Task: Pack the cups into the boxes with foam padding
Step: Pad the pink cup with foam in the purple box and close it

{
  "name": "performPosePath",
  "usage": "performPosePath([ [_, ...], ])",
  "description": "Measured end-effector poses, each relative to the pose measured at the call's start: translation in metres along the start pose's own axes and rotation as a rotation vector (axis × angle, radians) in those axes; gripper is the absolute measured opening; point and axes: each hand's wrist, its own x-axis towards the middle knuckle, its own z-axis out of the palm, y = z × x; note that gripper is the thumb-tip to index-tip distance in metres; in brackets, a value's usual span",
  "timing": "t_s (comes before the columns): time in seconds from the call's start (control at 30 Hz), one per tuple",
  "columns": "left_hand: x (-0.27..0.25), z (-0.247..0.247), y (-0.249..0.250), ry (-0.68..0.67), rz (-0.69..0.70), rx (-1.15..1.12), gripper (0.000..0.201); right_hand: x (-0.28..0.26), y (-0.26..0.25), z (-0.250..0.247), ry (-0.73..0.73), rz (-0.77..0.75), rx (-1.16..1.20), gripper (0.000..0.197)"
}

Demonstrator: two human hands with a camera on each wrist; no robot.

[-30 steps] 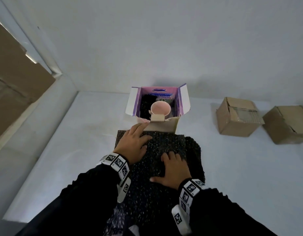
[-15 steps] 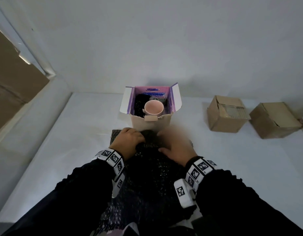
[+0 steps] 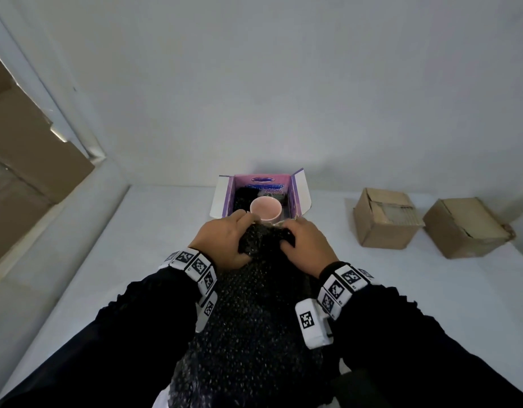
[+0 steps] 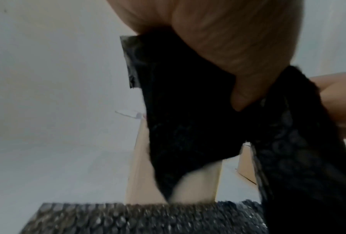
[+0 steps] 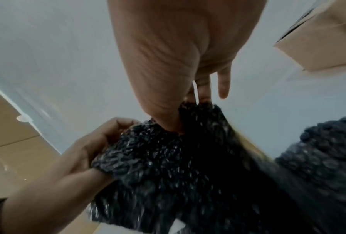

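Raised now, both hands [image 3: 225,241] [image 3: 306,245] grip black foam [image 3: 263,240].

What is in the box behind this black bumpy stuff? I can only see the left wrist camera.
Observer: A pale pink round cup stands upright in the open purple-lined cardboard box, with dark padding beside it.
Operator: What is my other hand doing?
Observer: The right hand grips the far edge of the black bubble-textured padding sheet, next to the left hand, just in front of the cup.
Operator: How many other boxes are there?
Observer: Two plain brown cardboard boxes, one and another, stand on the white table to the right.
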Motion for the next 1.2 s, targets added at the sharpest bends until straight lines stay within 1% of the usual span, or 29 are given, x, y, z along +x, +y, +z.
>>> performPosePath([
  [0.07, 0.001, -0.004, -0.006, 0.046, 0.007, -0.039, 0.071, 0.007, -0.001, -0.01, 0.045, -0.01, 0.068, 0.021],
  [0.13, 0.005, -0.009, -0.009, 0.104, -0.01, -0.195, 0.067, 0.014, -0.004, -0.02, 0.07, -0.049, 0.101, 0.018],
  [0.17, 0.008, -0.011, -0.01, 0.133, -0.005, -0.284, 0.062, 0.017, -0.007, -0.025, 0.08, -0.086, 0.126, 0.018],
  [0.23, 0.016, -0.017, -0.01, 0.174, -0.005, -0.455, 0.044, 0.023, -0.014, -0.033, 0.097, -0.154, 0.192, 0.021],
  [0.33, 0.027, -0.032, -0.007, 0.206, -0.108, -0.632, 0.026, 0.028, -0.022, -0.044, 0.115, -0.191, 0.287, 0.019],
  [0.37, 0.031, -0.036, -0.007, 0.228, -0.132, -0.651, 0.023, 0.029, -0.024, -0.047, 0.112, -0.192, 0.33, 0.02],
  [0.43, 0.036, -0.043, -0.007, 0.273, -0.144, -0.7, 0.013, 0.032, -0.025, -0.054, 0.069, -0.186, 0.393, 0.037],
  [0.47, 0.04, -0.045, -0.008, 0.29, -0.134, -0.756, 0.016, 0.036, -0.024, -0.056, 0.033, -0.18, 0.386, 0.047],
  [0.5, 0.044, -0.047, -0.008, 0.307, -0.121, -0.811, 0.023, 0.041, -0.022, -0.057, -0.001, -0.172, 0.364, 0.053],
  [0.53, 0.048, -0.048, -0.01, 0.328, -0.111, -0.845, 0.029, 0.046, -0.02, -0.058, -0.015, -0.167, 0.329, 0.054],
  [0.57, 0.054, -0.049, -0.011, 0.348, -0.114, -0.85, 0.031, 0.052, -0.017, -0.059, 0.001, -0.172, 0.28, 0.05],
  [0.63, 0.066, -0.047, -0.016, 0.376, -0.138, -0.877, 0.034, 0.063, -0.012, -0.058, 0.096, -0.182, 0.131, 0.039],
  [0.7, 0.078, -0.045, -0.021, 0.381, -0.193, -0.93, 0.039, 0.074, -0.008, -0.058, 0.167, -0.12, 0.038, 0.028],
  [0.77, 0.09, -0.043, -0.024, 0.371, -0.237, -0.94, 0.039, 0.087, -0.007, -0.058, 0.199, -0.061, 0.014, 0.019],
  [0.8, 0.096, -0.042, -0.025, 0.372, -0.249, -0.96, 0.034, 0.093, -0.006, -0.058, 0.199, -0.051, 0.003, 0.018],
  [0.87, 0.106, -0.043, -0.028, 0.372, -0.297, -1.114, 0.024, 0.109, -0.002, -0.056, 0.181, -0.059, 0.017, 0.024],
  [0.93, 0.115, -0.043, -0.034, 0.355, -0.317, -1.26, 0.033, 0.124, 0.002, -0.055, 0.149, -0.043, 0.156, 0.036],
  [0.97, 0.119, -0.042, -0.039, 0.347, -0.315, -1.256, 0.035, 0.131, 0.003, -0.055, 0.132, -0.014, 0.255, 0.04],
  [1.0, 0.124, -0.039, -0.045, 0.345, -0.303, -1.213, 0.036, 0.137, 0.004, -0.055, 0.117, 0.026, 0.353, 0.039],
  [1.07, 0.129, -0.031, -0.059, 0.337, -0.253, -0.987, 0.035, 0.149, 0.005, -0.055, 0.098, 0.093, 0.499, 0.031],
  [1.1, 0.132, -0.025, -0.065, 0.336, -0.217, -0.854, 0.036, 0.154, 0.006, -0.054, 0.095, 0.09, 0.504, 0.028],
  [1.13, 0.135, -0.019, -0.07, 0.345, -0.179, -0.754, 0.038, 0.159, 0.008, -0.052, 0.093, 0.062, 0.458, 0.029],
  [1.2, 0.141, -0.005, -0.076, 0.357, -0.15, -0.638, 0.042, 0.169, 0.015, -0.045, 0.111, -0.018, 0.246, 0.033],
])
